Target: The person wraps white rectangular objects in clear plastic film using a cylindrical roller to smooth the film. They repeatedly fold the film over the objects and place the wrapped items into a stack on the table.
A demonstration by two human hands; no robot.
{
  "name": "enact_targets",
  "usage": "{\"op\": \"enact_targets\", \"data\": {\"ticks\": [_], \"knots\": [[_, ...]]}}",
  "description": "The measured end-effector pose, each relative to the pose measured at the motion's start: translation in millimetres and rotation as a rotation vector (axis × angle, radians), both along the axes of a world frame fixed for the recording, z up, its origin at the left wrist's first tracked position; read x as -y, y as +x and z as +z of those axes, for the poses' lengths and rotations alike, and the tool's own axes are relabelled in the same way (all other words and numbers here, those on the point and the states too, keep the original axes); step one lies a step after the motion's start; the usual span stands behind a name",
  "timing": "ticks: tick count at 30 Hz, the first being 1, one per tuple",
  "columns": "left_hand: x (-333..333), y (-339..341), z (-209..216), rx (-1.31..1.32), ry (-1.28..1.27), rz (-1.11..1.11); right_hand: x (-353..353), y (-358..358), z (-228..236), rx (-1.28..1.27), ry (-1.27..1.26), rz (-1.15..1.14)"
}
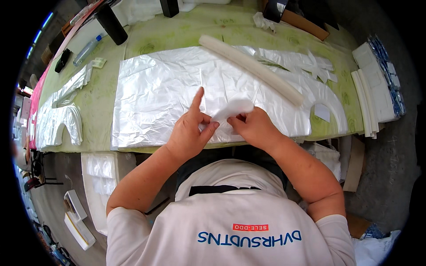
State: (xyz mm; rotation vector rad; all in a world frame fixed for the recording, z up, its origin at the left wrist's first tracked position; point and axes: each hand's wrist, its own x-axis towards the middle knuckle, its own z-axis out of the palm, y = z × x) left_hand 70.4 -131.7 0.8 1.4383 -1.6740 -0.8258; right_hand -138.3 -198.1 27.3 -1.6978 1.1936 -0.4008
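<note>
A thin, smooth white piece with a rounded end (236, 106) is held up in front of me; its exact kind does not show. My right hand (257, 126) pinches its right side between thumb and fingers. My left hand (191, 131) has its thumb and bent fingers closed at the piece's left end, while its index finger points away from me. Both hands are over the near edge of a stack of white plastic carrier bags (153, 95) lying flat on the table. Across the bags, beyond my right hand, lies a long pale tube (253, 69) set diagonally.
A green patterned cloth (177, 35) covers the table. More folded bags (60, 119) lie at the left, near a clear bottle (87, 51) and a black cylinder (111, 24). White rods (364, 104) and stacked packs (377, 82) stand at the right edge.
</note>
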Motion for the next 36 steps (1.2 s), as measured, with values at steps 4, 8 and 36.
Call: {"op": "enact_targets", "data": {"ticks": [4,8,36], "knots": [[4,-1,5,0.01,-0.022,0.158,20,13,1,-0.253,-0.062,-0.034],[9,3,6,0.48,-0.539,0.084,28,19,-2,-0.345,-0.109,0.059],[25,-7,-15,0.764,-0.204,-0.046,7,24,-25,0.049,-0.397,0.047]]}}
